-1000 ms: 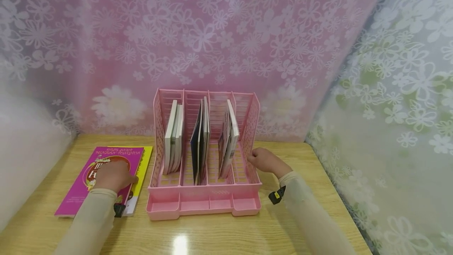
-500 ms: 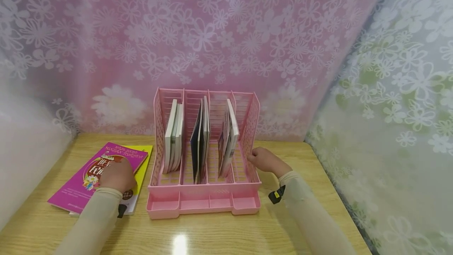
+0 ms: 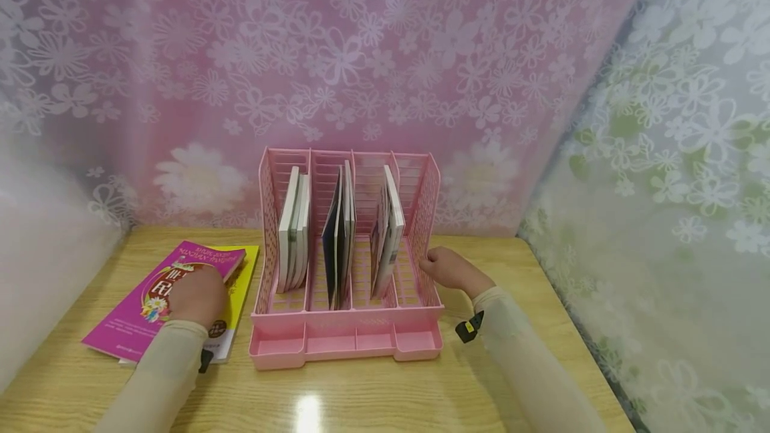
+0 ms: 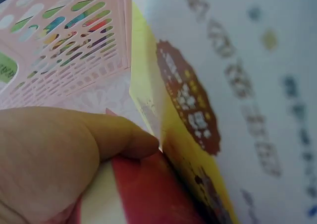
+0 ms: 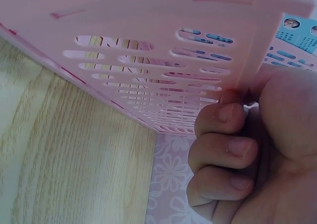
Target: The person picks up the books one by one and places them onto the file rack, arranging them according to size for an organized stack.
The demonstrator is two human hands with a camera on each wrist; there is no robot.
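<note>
My left hand grips a magenta book by its right side, over a yellow and white book on the table. In the left wrist view, the thumb lies along the edge of the held book, and the yellow and white cover shows beyond it. Right of these stands a pink desk file rack with upright dividers. My right hand holds the rack's right side wall, fingers curled, as the right wrist view shows. The left fingers under the book are hidden.
Pale books stand in the rack's left compartment. Dark and white thin ones lean in the second, and another white-edged group leans further right. Small trays run along the rack's front. A flowered curtain hangs behind the wooden table.
The left hand has moved slightly right, turning the magenta book askew over the yellow one; its upper right corner now bends up. The right hand stays on the rack.
</note>
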